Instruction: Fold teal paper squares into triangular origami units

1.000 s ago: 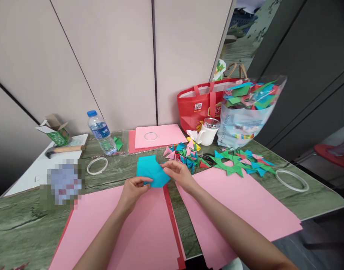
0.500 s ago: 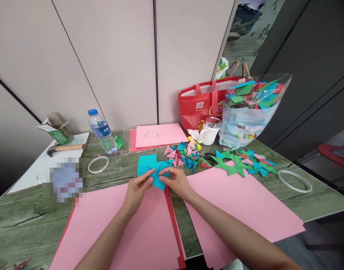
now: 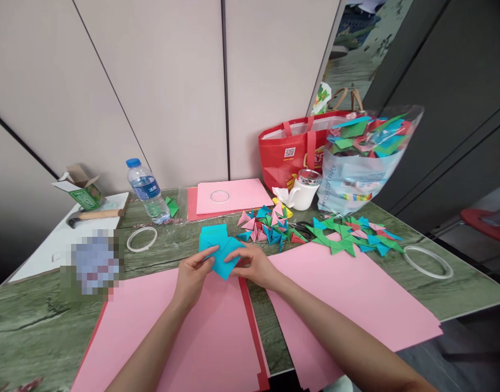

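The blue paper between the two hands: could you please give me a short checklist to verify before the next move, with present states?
1. Left hand on the folded blue paper: ok.
2. Right hand on it too: ok.
3. Creases sharp: cannot tell, too small to judge.
4. Space below the left hand free: not ok, pink sheets lie there.
5. Water bottle closed: ok, blue cap on.
6. Hammer apart from both hands: ok.

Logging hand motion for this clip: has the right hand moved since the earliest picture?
Yes, slightly: the right hand has shifted down the view and a little left, farther from the white mug, which stays put.
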`<action>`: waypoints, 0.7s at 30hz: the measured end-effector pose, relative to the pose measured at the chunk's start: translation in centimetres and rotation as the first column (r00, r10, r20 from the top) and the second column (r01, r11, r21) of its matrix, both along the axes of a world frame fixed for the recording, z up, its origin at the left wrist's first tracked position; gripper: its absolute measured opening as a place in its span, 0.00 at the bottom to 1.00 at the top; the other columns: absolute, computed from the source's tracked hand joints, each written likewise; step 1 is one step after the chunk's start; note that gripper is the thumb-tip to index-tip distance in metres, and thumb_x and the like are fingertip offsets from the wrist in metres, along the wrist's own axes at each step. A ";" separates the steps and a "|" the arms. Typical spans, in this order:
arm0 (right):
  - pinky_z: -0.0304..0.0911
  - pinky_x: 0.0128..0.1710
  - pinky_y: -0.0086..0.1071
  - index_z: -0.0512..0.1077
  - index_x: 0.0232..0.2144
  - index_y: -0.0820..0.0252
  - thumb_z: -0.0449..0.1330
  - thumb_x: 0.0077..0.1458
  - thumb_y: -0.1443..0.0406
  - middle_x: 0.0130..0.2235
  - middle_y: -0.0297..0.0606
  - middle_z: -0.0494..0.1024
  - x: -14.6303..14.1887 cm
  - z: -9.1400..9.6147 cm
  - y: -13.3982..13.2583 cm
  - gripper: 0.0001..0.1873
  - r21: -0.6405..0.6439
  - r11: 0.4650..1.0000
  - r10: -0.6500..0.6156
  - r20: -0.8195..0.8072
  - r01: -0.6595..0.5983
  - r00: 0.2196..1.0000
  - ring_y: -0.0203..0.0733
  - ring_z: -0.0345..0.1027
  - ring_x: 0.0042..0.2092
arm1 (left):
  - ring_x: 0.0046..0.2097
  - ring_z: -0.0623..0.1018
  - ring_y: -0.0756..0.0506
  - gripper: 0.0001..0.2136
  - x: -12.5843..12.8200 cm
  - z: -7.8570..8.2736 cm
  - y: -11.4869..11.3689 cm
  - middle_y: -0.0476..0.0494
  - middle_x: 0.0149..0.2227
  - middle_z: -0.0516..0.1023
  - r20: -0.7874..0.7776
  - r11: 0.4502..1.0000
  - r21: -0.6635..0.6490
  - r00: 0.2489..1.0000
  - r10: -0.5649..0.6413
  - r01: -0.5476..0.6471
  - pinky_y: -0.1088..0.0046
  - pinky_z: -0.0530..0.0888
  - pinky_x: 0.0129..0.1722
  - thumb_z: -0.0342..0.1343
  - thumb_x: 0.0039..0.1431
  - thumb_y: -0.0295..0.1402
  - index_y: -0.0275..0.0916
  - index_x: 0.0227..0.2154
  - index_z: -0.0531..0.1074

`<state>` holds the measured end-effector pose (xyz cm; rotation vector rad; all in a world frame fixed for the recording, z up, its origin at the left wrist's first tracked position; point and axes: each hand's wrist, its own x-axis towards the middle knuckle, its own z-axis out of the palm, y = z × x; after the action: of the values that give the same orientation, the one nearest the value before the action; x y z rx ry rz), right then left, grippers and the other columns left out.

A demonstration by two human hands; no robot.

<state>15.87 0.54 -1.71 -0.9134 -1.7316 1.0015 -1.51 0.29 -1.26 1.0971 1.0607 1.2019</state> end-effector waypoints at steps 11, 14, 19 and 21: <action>0.61 0.38 0.36 0.74 0.22 0.57 0.65 0.36 0.60 0.25 0.34 0.72 0.3 0.3 0.2 0.08 0.050 0.998 0.020 0.061 -0.023 0.998 0.40 0.65 0.34 | 0.35 0.76 0.44 0.19 0.2 0.2 -0.2 0.41 0.33 0.79 -0.010 0.999 -0.044 1.000 -0.022 0.022 0.68 0.71 0.36 0.62 0.39 0.33 0.36 0.39 0.74; 0.62 0.37 0.35 0.73 0.20 0.59 0.64 0.37 0.60 0.25 0.33 0.72 -0.1 0.2 0.2 0.09 -0.030 0.996 -0.081 -0.016 0.080 0.997 0.39 0.65 0.33 | 0.34 0.76 0.45 0.18 0.3 0.4 -0.3 0.43 0.32 0.79 -0.061 1.000 -0.019 0.998 -0.009 0.008 0.70 0.71 0.37 0.62 0.39 0.32 0.38 0.38 0.75; 0.63 0.25 0.29 0.68 0.23 0.61 0.65 0.35 0.59 0.25 0.32 0.70 -1.0 -0.6 -0.1 0.14 -0.254 0.954 -0.214 -0.213 0.157 0.953 0.36 0.66 0.27 | 0.30 0.74 0.47 0.16 0.6 1.1 -0.7 0.45 0.30 0.79 -0.125 1.000 -0.008 0.992 0.021 -0.022 0.73 0.70 0.32 0.60 0.42 0.33 0.38 0.38 0.75; 0.64 0.25 0.29 0.67 0.24 0.60 0.66 0.34 0.59 0.24 0.31 0.69 -1.1 -0.6 -0.2 0.15 -0.293 0.942 -0.239 -0.244 0.163 0.940 0.36 0.66 0.26 | 0.30 0.73 0.48 0.17 0.8 1.2 -0.9 0.46 0.29 0.78 -0.132 1.000 -0.008 0.991 0.028 -0.030 0.73 0.70 0.32 0.61 0.41 0.33 0.38 0.38 0.75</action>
<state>14.72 0.31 -2.26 -1.0447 -1.2594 1.1820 -0.74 -0.58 -0.05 1.1696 1.1857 1.1582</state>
